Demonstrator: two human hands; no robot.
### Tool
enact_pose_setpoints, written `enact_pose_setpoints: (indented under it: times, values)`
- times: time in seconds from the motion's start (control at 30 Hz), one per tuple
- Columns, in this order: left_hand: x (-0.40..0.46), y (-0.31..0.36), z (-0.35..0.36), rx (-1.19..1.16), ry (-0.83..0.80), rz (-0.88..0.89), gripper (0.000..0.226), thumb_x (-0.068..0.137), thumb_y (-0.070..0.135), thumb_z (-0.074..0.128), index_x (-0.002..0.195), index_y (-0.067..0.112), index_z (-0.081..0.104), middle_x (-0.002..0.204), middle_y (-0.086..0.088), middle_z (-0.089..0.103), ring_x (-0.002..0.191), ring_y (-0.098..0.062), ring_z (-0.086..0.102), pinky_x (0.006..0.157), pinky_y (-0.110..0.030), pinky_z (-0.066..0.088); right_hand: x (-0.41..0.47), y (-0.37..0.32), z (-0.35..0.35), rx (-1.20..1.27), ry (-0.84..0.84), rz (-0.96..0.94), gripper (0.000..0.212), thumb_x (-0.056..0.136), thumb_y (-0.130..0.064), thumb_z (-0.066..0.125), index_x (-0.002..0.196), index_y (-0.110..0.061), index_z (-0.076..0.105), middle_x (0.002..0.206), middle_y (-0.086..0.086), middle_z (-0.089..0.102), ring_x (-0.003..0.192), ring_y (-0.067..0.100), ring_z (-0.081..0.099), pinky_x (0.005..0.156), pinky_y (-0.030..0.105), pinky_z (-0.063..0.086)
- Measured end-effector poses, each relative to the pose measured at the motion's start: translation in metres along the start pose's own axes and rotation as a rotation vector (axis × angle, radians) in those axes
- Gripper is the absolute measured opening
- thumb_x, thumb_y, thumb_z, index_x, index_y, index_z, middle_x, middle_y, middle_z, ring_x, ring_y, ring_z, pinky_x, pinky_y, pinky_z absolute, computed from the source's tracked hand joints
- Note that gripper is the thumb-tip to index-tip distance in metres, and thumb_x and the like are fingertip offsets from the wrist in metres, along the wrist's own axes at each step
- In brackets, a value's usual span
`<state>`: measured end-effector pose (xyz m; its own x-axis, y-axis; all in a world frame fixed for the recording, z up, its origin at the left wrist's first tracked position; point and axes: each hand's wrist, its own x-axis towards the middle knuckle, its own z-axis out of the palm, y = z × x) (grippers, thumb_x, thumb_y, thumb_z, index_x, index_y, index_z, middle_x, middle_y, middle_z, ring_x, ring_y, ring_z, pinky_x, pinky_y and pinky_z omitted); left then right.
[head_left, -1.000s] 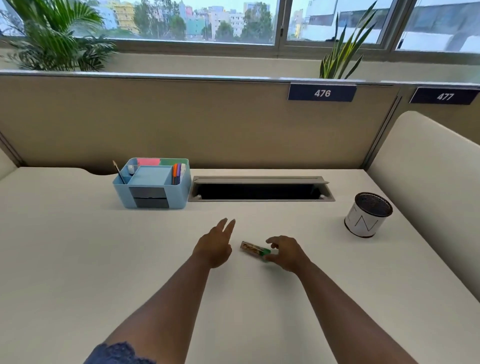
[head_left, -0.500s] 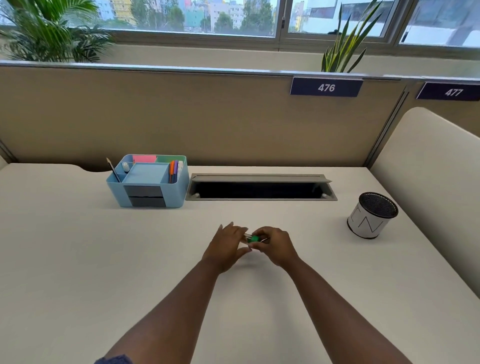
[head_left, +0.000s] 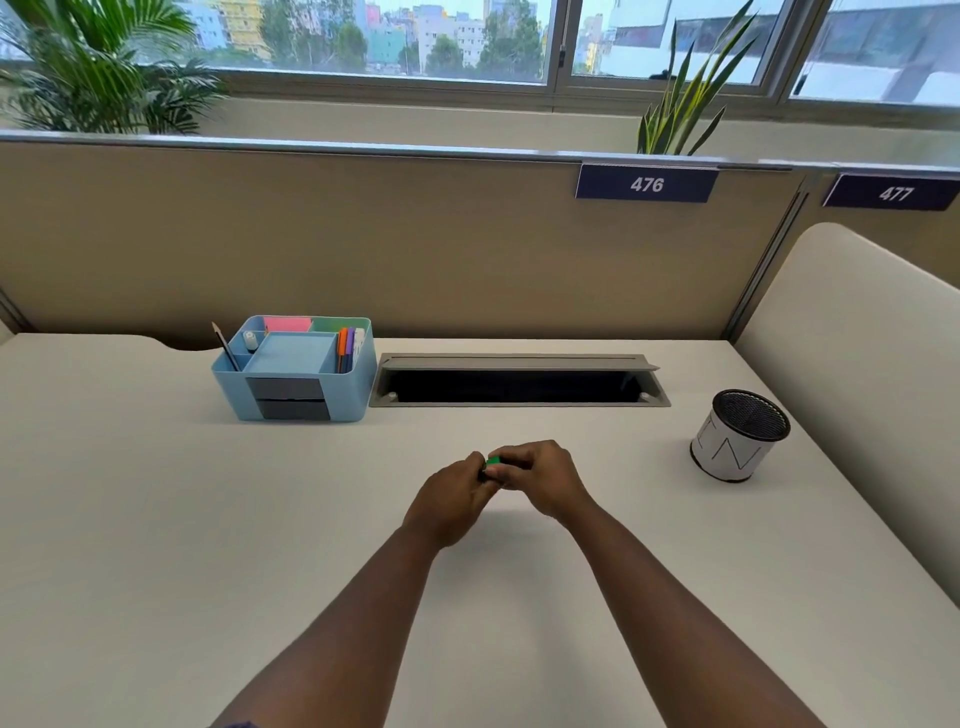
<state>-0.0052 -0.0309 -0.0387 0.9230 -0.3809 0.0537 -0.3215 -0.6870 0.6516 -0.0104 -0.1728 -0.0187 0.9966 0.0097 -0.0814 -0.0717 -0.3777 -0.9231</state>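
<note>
Both of my hands meet over the middle of the white desk (head_left: 156, 519). Between them is a small clear case with a green end (head_left: 493, 461); only the green tip shows, the rest is covered by fingers. My left hand (head_left: 449, 493) curls round it from the left. My right hand (head_left: 540, 475) grips it from the right, fingers bent over the top.
A blue desk organiser (head_left: 296, 369) with pens, a pencil and sticky notes stands at the back left. A grey cable slot (head_left: 519, 382) lies open at the back centre. A white mesh-lined pen cup (head_left: 737, 436) stands to the right. A padded divider (head_left: 857, 338) borders the right side.
A second ago my right hand alone touched the case on the desk and my left hand hovered open. Both hands have since closed together round the case.
</note>
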Motion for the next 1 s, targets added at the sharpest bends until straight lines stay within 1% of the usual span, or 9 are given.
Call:
enact_pose_setpoints:
  times: [0.2,0.27,0.33,0.43,0.5,0.67,0.8,0.9,1.0]
  values:
    - [0.001,-0.006,0.001,-0.155,0.003,-0.071,0.017,0.09,0.026,0.052,0.087,0.014,0.04,0.083,-0.006,0.054,0.072,-0.021,0.045,0.067,-0.031,0.036,-0.002,0.002,-0.007,0.303,0.032,0.128,0.028,0.078,-0.003,0.067,0.105,-0.004,0.063,0.087,0.008,0.062,0.079,0.02,0.063,0.071,0.025,0.058]
    - [0.003,-0.01,0.0,-0.198,0.026,-0.099,0.011,0.091,0.02,0.05,0.089,0.015,0.04,0.091,-0.011,0.058,0.078,-0.022,0.049,0.071,-0.031,0.038,-0.004,0.01,-0.01,0.346,0.033,0.191,0.035,0.078,0.001,0.066,0.113,-0.002,0.059,0.091,0.008,0.06,0.082,0.022,0.061,0.08,0.033,0.056]
    - [0.004,-0.013,0.0,-0.22,0.062,-0.12,0.007,0.091,0.016,0.049,0.09,0.014,0.043,0.093,-0.011,0.058,0.084,-0.023,0.051,0.074,-0.03,0.037,-0.008,0.02,-0.012,0.229,0.045,0.222,0.033,0.077,-0.002,0.066,0.11,-0.005,0.063,0.099,0.01,0.063,0.084,0.021,0.061,0.086,0.036,0.055]
    - [0.005,-0.017,0.001,-0.203,0.136,-0.137,0.016,0.087,0.015,0.056,0.101,0.007,0.056,0.1,-0.012,0.058,0.094,-0.024,0.053,0.078,-0.025,0.036,-0.013,0.033,-0.013,0.016,0.113,0.198,0.026,0.071,-0.002,0.068,0.096,-0.009,0.069,0.092,0.004,0.065,0.084,0.022,0.065,0.066,0.02,0.049]
    - [0.005,-0.017,0.002,-0.212,0.181,-0.139,0.021,0.083,0.015,0.062,0.103,0.008,0.06,0.101,-0.012,0.06,0.095,-0.022,0.055,0.077,-0.021,0.035,-0.014,0.042,-0.013,-0.044,0.153,0.167,0.024,0.067,0.003,0.07,0.089,-0.007,0.069,0.088,0.006,0.066,0.09,0.027,0.066,0.064,0.018,0.045]
    - [0.006,-0.015,0.002,-0.232,0.228,-0.111,0.024,0.076,0.014,0.07,0.099,0.009,0.066,0.101,-0.01,0.068,0.093,-0.021,0.06,0.08,-0.021,0.039,-0.019,0.061,-0.012,-0.199,0.171,0.153,0.025,0.061,0.003,0.072,0.083,-0.01,0.069,0.094,0.007,0.072,0.092,0.022,0.063,0.069,0.019,0.036]
    - [0.011,-0.006,0.003,-0.278,0.241,-0.154,0.027,0.073,0.013,0.074,0.098,0.009,0.067,0.104,-0.009,0.07,0.097,-0.021,0.062,0.085,-0.026,0.043,-0.023,0.069,-0.02,-0.204,0.166,0.163,0.039,0.06,0.0,0.076,0.096,-0.011,0.066,0.102,0.007,0.069,0.095,0.02,0.06,0.076,0.02,0.038]
    - [0.016,0.005,0.006,-0.326,0.243,-0.166,0.026,0.071,0.012,0.075,0.096,0.01,0.068,0.102,-0.007,0.072,0.095,-0.019,0.064,0.082,-0.024,0.044,-0.025,0.064,-0.027,-0.122,0.163,0.136,0.048,0.062,-0.005,0.079,0.106,-0.012,0.063,0.103,0.003,0.065,0.094,0.014,0.053,0.081,0.022,0.038]
    - [0.023,0.024,0.01,-0.413,0.24,-0.163,0.027,0.07,0.011,0.076,0.096,0.009,0.068,0.1,-0.006,0.07,0.091,-0.015,0.062,0.081,-0.023,0.042,-0.025,0.055,-0.037,0.071,0.259,0.114,0.034,0.072,-0.008,0.073,0.104,-0.012,0.065,0.108,0.008,0.067,0.094,0.017,0.057,0.086,0.03,0.046]
